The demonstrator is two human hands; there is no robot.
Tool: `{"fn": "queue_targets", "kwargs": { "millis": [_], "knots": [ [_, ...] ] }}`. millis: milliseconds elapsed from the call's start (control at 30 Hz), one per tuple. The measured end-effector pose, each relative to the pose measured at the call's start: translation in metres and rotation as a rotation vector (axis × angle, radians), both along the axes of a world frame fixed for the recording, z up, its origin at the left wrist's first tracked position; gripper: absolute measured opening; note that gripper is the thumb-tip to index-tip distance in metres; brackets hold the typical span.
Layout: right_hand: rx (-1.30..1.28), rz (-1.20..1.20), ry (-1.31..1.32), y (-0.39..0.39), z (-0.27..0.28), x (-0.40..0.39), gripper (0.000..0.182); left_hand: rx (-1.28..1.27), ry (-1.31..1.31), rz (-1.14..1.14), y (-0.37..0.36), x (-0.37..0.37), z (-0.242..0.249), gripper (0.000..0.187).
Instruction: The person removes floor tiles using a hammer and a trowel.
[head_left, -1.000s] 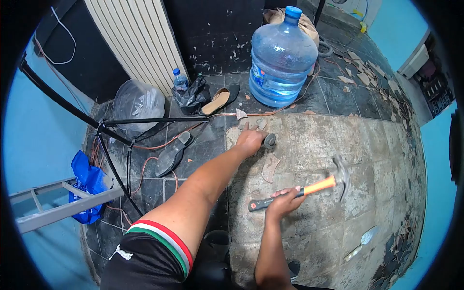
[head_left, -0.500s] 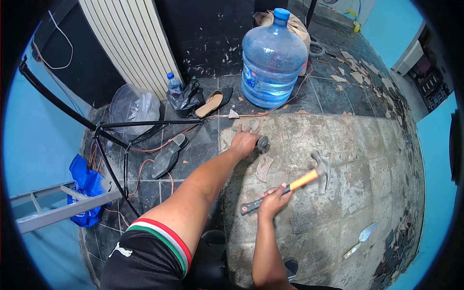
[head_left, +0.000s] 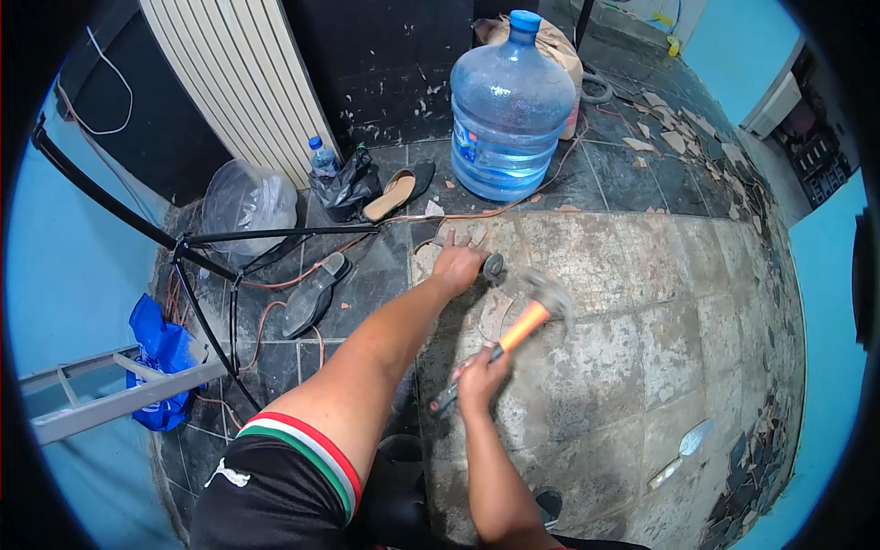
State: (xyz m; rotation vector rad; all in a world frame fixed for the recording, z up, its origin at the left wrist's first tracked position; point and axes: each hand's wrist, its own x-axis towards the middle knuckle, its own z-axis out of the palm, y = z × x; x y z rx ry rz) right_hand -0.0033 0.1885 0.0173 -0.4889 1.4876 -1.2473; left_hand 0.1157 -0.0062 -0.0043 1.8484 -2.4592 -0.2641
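My left hand (head_left: 456, 268) is low over the bare cement floor (head_left: 632, 302), closed around a chisel (head_left: 493, 267). Only the chisel's round dark end shows; its tip is hidden. Gripped by the handle in my right hand (head_left: 480, 380) is a claw hammer (head_left: 522, 328) with an orange and black handle. Its blurred head is to the right of the chisel's end, apart from it. A broken tile piece (head_left: 496, 314) lies just below the chisel, and smaller pieces lie beyond my left fingers.
A large blue water jug (head_left: 511, 119) stands at the back. Shoes (head_left: 316, 295), an orange cord (head_left: 458, 217), a black metal stand (head_left: 110, 200) and a ladder (head_left: 174, 383) are to the left. At right are a trowel (head_left: 683, 452) and tile rubble (head_left: 765, 458).
The hammer has swung left and up, so its head is nearer the chisel. My left hand keeps its hold on the chisel. The whole view has shifted slightly.
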Motion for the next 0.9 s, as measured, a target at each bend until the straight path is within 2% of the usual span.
{"fn": "queue_targets", "kwargs": {
  "millis": [33,133,167,333,467,533,600,667,733,767,867,900],
  "knots": [
    [0.008,0.212,0.099,-0.006,-0.002,-0.01,0.021,0.008,-0.022,-0.007,0.0,0.0,0.003,0.039],
    [0.033,0.208,0.042,-0.005,-0.009,-0.025,0.018,-0.005,-0.053,-0.023,0.004,-0.001,-0.003,0.038],
    [0.048,0.191,0.097,0.0,-0.015,-0.028,0.017,-0.001,-0.068,-0.055,0.003,0.0,-0.003,0.038],
    [0.11,0.265,0.136,0.039,-0.046,-0.052,0.015,0.005,-0.05,-0.294,0.024,0.0,-0.003,0.038],
    [0.109,0.331,0.185,0.073,-0.064,-0.063,0.008,0.026,0.146,-0.275,0.038,-0.003,-0.008,0.037],
    [0.095,0.367,0.297,0.096,-0.069,-0.06,0.008,0.011,0.272,-0.216,0.046,-0.011,0.005,0.033],
    [0.173,0.434,0.292,0.116,-0.064,-0.052,0.01,0.019,0.291,-0.203,0.048,-0.025,0.026,0.033],
    [0.138,0.594,0.272,0.14,-0.091,-0.048,0.01,0.05,0.291,-0.209,0.047,-0.039,0.046,0.033],
    [0.004,0.826,0.485,0.15,-0.084,-0.037,0.013,0.094,0.275,-0.215,0.045,-0.051,0.059,0.034],
    [-0.201,0.879,0.478,0.153,-0.077,-0.035,0.019,0.093,0.267,-0.241,0.046,-0.055,0.062,0.033],
    [-0.238,1.282,0.554,0.143,-0.076,-0.016,0.021,0.118,0.247,-0.315,0.056,-0.069,0.069,0.033],
    [-0.242,1.331,0.605,0.134,-0.064,-0.014,0.022,0.136,0.233,-0.335,0.06,-0.073,0.068,0.032]
  ]
}}
